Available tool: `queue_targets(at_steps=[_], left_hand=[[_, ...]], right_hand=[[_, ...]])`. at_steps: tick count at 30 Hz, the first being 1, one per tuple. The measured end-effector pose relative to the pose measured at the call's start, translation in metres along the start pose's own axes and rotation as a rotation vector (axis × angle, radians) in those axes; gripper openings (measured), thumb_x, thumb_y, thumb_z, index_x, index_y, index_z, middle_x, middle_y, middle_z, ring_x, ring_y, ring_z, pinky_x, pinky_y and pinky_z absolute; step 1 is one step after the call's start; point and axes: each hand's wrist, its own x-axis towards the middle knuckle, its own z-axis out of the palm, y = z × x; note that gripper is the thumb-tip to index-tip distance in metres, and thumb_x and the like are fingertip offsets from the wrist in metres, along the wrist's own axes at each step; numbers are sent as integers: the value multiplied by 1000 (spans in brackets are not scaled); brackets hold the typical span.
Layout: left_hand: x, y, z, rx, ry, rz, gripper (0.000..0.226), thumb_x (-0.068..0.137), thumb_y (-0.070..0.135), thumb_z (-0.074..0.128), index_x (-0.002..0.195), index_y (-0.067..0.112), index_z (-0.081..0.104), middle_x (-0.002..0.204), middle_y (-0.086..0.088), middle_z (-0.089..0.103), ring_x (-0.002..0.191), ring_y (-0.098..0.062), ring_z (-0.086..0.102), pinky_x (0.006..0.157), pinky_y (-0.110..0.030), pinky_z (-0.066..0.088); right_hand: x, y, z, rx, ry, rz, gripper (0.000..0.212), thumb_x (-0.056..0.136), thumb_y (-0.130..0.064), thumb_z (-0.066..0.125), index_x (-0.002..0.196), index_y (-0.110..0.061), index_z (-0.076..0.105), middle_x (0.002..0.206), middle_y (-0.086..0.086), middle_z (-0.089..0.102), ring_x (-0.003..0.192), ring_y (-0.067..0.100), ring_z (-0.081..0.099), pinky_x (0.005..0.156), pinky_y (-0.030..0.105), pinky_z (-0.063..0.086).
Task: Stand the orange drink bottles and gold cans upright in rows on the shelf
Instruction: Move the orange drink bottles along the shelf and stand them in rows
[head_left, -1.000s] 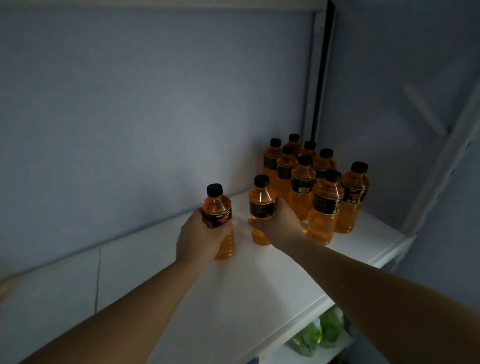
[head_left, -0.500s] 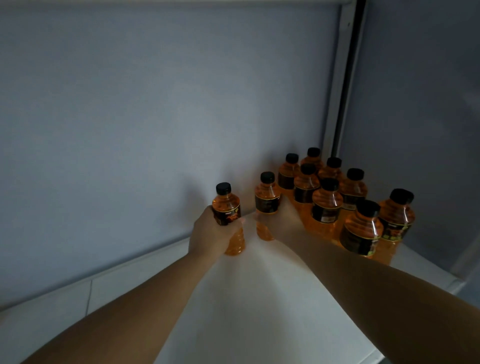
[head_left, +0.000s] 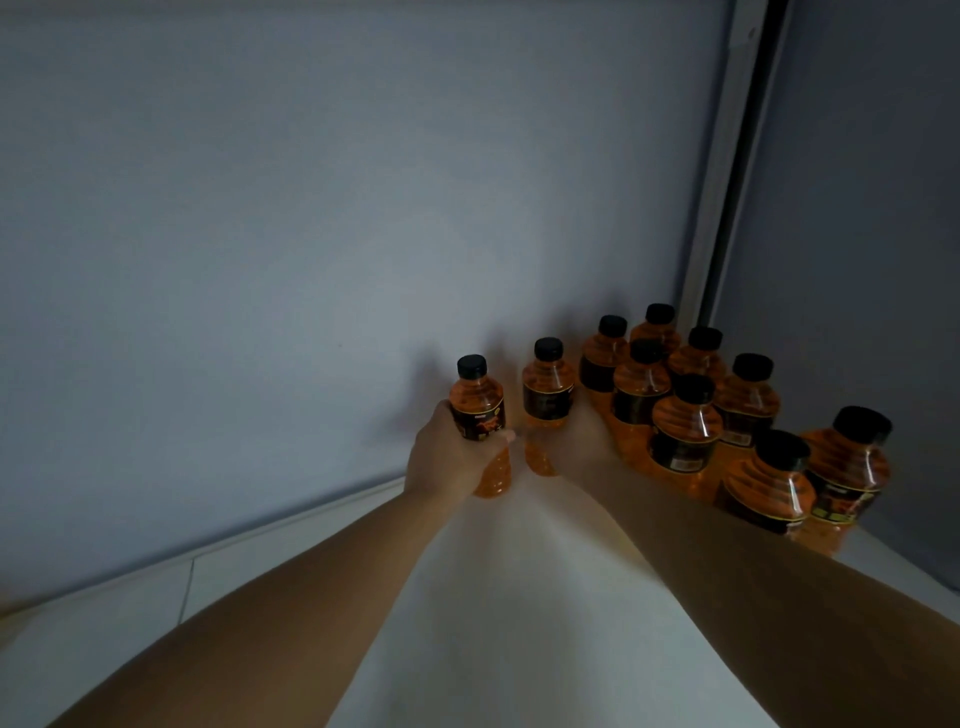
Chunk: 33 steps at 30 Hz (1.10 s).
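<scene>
If the left bottle (head_left: 478, 410) is released before its base sits flat on the shelf (head_left: 509, 597), it could be tipped against the second bottle (head_left: 548, 400) just beside it. The packed cluster of upright bottles (head_left: 685, 415) could also be knocked by the right forearm (head_left: 701, 525) lying close along it.

The left grip (head_left: 447, 462) is wrapped round the left bottle's label, thumb across the front. The right grip (head_left: 582, 447) appears closed on the second bottle's lower half, though its fingers are blurred. Both bottles are held upright near the back wall (head_left: 260, 260).

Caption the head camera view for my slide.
The left hand grips the end bottle and the right hand its neighbour, both upright on the white shelf beside the corner group.
</scene>
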Motion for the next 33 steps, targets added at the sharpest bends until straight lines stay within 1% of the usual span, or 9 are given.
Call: queue_targets(at_steps=[3, 10, 16, 20, 25, 27, 30, 31, 33], left_hand=[[3, 1, 4, -20, 4, -2, 59, 72, 51, 83, 119, 26, 58, 105, 12, 68, 97, -12, 67, 77, -28, 50], [6, 2, 6, -4, -3, -11, 59, 72, 52, 82, 119, 25, 59, 105, 10, 69, 97, -12, 66, 76, -28, 48], [7, 7, 2, -14, -68, -50, 64, 74, 47, 85, 126, 21, 56, 111, 6, 68, 102, -15, 65, 77, -27, 47], [4, 9, -8, 10, -187, -63, 65, 77, 39, 86, 128, 13, 57, 116, -2, 69, 108, -21, 67, 92, -40, 54], [-17, 0, -19, 165, -203, -124, 76, 80, 46, 82, 136, 8, 45, 123, -4, 60, 106, -22, 60, 79, -31, 43], [-26, -6, -22, 167, -238, -122, 59, 78, 51, 81, 122, 22, 54, 116, 2, 62, 96, -17, 58, 76, -30, 45], [-45, -12, -28, 170, -255, -72, 37, 57, 78, 65, 78, 48, 60, 81, 27, 55, 72, 2, 51, 61, -18, 37], [-51, -15, -30, 177, -258, -50, 40, 52, 82, 57, 72, 48, 57, 76, 30, 51, 70, 5, 49, 60, -15, 34], [-65, -18, -36, 219, -292, -63, 45, 58, 80, 56, 84, 43, 56, 91, 24, 57, 85, -6, 59, 64, -13, 35]], right_hand=[[2, 0, 0, -17, -10, -2, 57, 76, -22, 86, 120, -15, 51, 99, 0, 62, 93, 22, 62, 81, 35, 48], [2, -2, 0, -44, -8, -1, 52, 77, -16, 84, 114, -18, 48, 86, -10, 54, 85, 18, 59, 72, 27, 41], [-4, -11, -7, -177, -78, 0, 47, 86, -21, 77, 121, -5, 49, 97, 5, 56, 97, 29, 64, 80, 31, 45], [-20, -15, -15, -253, -119, -21, 44, 88, -23, 76, 120, -1, 55, 99, 5, 60, 89, 20, 61, 76, 25, 44], [-48, -21, -28, -266, -206, -22, 39, 91, -22, 73, 125, -7, 61, 118, 8, 66, 113, 26, 63, 102, 37, 48], [-62, -19, -31, -262, -220, -7, 35, 91, -22, 73, 123, -12, 61, 115, 5, 65, 111, 24, 62, 102, 39, 49], [-85, -9, -32, -302, -222, 42, 52, 90, -31, 74, 137, -24, 52, 131, -1, 60, 122, 24, 58, 101, 34, 47], [-93, -6, -34, -337, -215, 48, 58, 90, -34, 74, 141, -26, 49, 135, -1, 57, 125, 25, 56, 100, 34, 47], [-108, 0, -35, -412, -212, 39, 65, 90, -40, 73, 147, -26, 44, 142, 1, 54, 128, 27, 54, 100, 36, 49]])
